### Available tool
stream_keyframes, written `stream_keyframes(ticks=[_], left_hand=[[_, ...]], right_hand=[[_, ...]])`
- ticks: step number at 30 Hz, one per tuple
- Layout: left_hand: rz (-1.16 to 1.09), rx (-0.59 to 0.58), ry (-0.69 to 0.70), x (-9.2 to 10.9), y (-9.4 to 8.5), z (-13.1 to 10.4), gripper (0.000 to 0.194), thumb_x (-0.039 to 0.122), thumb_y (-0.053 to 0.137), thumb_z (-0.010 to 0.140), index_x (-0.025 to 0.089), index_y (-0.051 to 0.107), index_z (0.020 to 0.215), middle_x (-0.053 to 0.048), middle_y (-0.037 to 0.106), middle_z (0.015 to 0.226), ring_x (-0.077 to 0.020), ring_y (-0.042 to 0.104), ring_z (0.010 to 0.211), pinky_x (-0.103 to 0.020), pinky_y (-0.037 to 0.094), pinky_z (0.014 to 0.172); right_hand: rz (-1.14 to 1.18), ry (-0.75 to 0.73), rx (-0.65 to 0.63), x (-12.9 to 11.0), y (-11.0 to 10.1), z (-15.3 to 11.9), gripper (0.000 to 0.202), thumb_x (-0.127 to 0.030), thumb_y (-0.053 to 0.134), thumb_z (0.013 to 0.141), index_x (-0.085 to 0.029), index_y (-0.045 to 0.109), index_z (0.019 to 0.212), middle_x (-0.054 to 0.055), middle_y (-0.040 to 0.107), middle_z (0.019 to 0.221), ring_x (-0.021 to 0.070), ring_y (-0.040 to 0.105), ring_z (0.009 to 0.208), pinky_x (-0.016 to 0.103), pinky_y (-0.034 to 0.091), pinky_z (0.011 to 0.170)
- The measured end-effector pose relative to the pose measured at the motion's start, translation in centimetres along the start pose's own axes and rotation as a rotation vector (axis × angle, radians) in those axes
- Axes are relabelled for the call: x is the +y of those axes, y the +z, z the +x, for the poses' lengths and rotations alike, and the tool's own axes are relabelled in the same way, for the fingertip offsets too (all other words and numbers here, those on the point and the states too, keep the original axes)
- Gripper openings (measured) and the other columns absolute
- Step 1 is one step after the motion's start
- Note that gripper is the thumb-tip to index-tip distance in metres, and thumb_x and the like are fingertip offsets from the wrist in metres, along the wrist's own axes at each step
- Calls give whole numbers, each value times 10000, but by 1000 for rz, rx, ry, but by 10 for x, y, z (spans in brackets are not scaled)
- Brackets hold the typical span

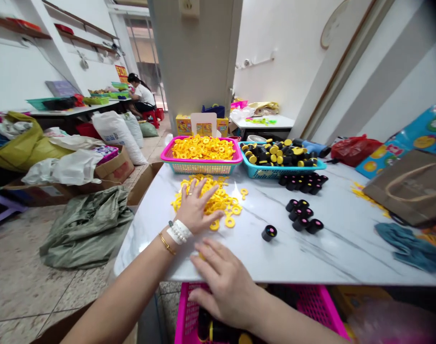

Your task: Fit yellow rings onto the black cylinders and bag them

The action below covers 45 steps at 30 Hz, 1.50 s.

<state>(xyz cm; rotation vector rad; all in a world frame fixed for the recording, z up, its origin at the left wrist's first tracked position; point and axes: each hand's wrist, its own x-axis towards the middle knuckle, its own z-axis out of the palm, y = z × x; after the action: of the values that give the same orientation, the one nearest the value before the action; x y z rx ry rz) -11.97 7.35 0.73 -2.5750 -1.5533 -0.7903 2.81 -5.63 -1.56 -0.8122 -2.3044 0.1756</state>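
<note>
My left hand (pixel 195 210) has its fingers spread over a loose pile of yellow ring-shaped pieces (pixel 218 200) on the white marbled table (pixel 340 253). At the table's front edge is my right hand (pixel 221 277), its fingers bent with a small bit of yellow showing by the fingertips; what it holds, if anything, is unclear. A pink-rimmed basket (pixel 203 167) heaped with yellow pieces stands behind the pile. One black cylinder (pixel 269 233) stands alone to the right, and several more black cylinders (pixel 300 215) are grouped farther right.
A blue basket (pixel 286 171) holds black and yellow parts. Below the table edge is a pink basket (pixel 321 310) with black and yellow parts. A brown bag (pixel 411 186) and teal cloth (pixel 411 246) lie at right. Another person (pixel 142 93) sits at a far table.
</note>
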Motion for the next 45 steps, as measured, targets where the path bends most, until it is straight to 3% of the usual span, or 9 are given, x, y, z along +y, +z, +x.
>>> stream_keyframes(ticks=[4, 7, 12, 18, 24, 28, 32, 37, 45], left_hand=[[35, -124, 352, 16, 5, -6, 638, 685, 609, 757, 418, 543, 1332, -32, 338, 1545, -426, 152, 1446, -657, -42, 1131], [94, -72, 334, 17, 9, -5, 441, 540, 569, 864, 395, 598, 1280, -40, 370, 1528, -396, 165, 1454, -663, -31, 1134], [-12, 12, 339, 37, 21, -3, 497, 427, 601, 863, 248, 574, 1326, -121, 382, 1513, -377, 212, 1445, -614, 164, 1155], [-465, -243, 109, 97, 53, -1, 557, 440, 694, 792, 164, 591, 1264, -138, 635, 1198, -281, 597, 1113, -448, 481, 971], [-569, -310, 57, 125, 62, 1, 474, 319, 795, 714, 198, 672, 1156, -85, 673, 1065, -257, 588, 1018, -419, 458, 922], [-568, -323, 102, 125, 61, -5, 321, 339, 777, 735, 227, 722, 1031, -55, 686, 974, -247, 575, 969, -407, 436, 885], [-545, -296, 134, 125, 62, -8, 297, 363, 748, 764, 236, 730, 1031, -57, 677, 950, -232, 566, 923, -380, 421, 840], [-511, -324, 142, 126, 61, -8, 280, 378, 733, 783, 298, 725, 1051, -11, 621, 759, -191, 537, 756, -315, 386, 708], [-566, -420, 126, 128, 56, -6, 166, 362, 687, 824, 219, 718, 901, 13, 630, 673, -153, 552, 672, -282, 366, 662]], right_hand=[[-131, -105, -42, 1, 17, -10, 238, -175, 526, 929, -102, 603, 1141, 172, 652, 1136, 274, 575, 1083, 421, 520, 904], [-178, -175, 10, 8, 21, -14, 120, -124, 490, 944, -136, 610, 945, 133, 658, 985, 206, 599, 918, 355, 525, 817], [-153, -205, 25, 7, -3, -22, 231, -138, 497, 929, -168, 576, 713, 40, 596, 731, 148, 544, 636, 275, 509, 595], [289, 273, 337, 7, -80, -50, 278, -204, 647, 880, -169, 656, 1155, 99, 608, 1168, 185, 613, 1041, 304, 535, 918], [294, 954, 397, 64, -125, -116, 186, -327, 745, 781, -212, 755, 927, 86, 562, 1192, 181, 626, 901, 306, 533, 753], [304, 984, 249, 82, -132, -125, 166, -374, 771, 744, -210, 763, 764, 61, 631, 953, 213, 594, 937, 328, 467, 809], [600, 1007, 117, 81, -135, -85, 215, -394, 758, 761, -203, 757, 860, 30, 682, 805, 151, 599, 740, 273, 463, 682], [688, 1124, 153, 101, -119, -53, 341, -418, 805, 691, -145, 692, 862, 9, 647, 622, 87, 511, 492, 207, 392, 471], [984, 1194, 121, 109, -118, -67, 278, -352, 811, 722, -146, 684, 858, -12, 626, 600, 52, 484, 426, 168, 381, 415]])
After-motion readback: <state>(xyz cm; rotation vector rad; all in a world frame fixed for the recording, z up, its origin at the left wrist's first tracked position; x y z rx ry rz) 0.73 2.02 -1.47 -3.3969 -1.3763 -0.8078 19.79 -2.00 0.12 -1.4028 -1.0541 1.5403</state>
